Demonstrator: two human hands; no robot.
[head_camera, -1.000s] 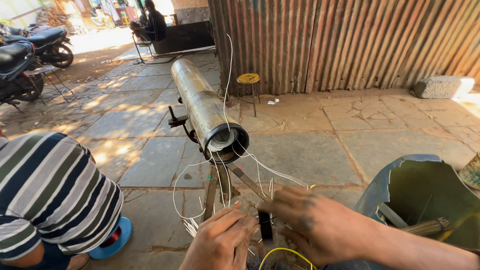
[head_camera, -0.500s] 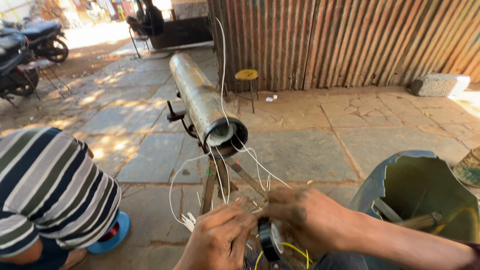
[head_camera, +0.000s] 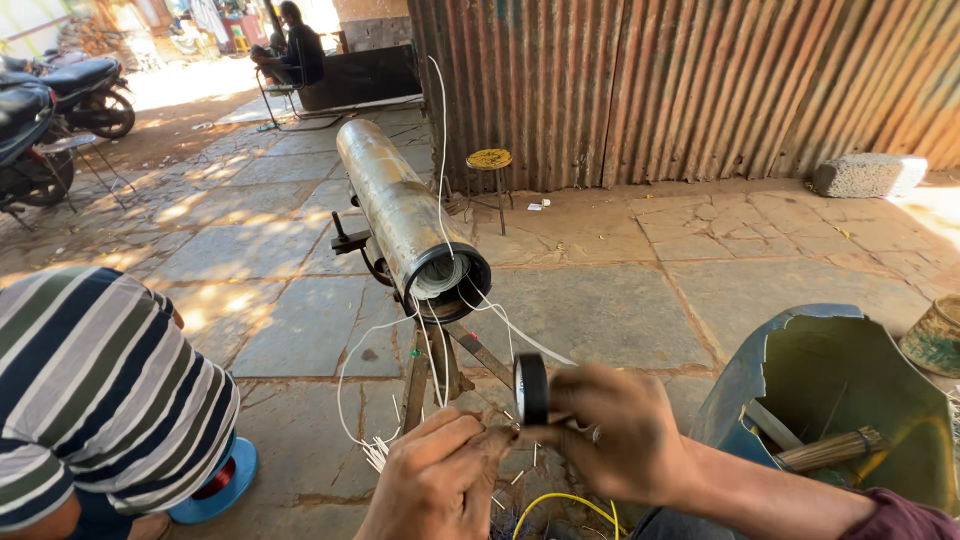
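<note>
Just below the open mouth of the metal tube (head_camera: 405, 215), the right hand (head_camera: 620, 430) pinches a roll of black tape (head_camera: 530, 388), while the left hand (head_camera: 440, 480) closes on the wire ends. The taping looks barely begun: white wires (head_camera: 440, 330) hang loose from the tube, untaped.

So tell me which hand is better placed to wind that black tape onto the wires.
Right. The right hand already pinches the black tape roll upright beside the joint, while the left hand grips the wires beneath it, probably steadying them.
</note>
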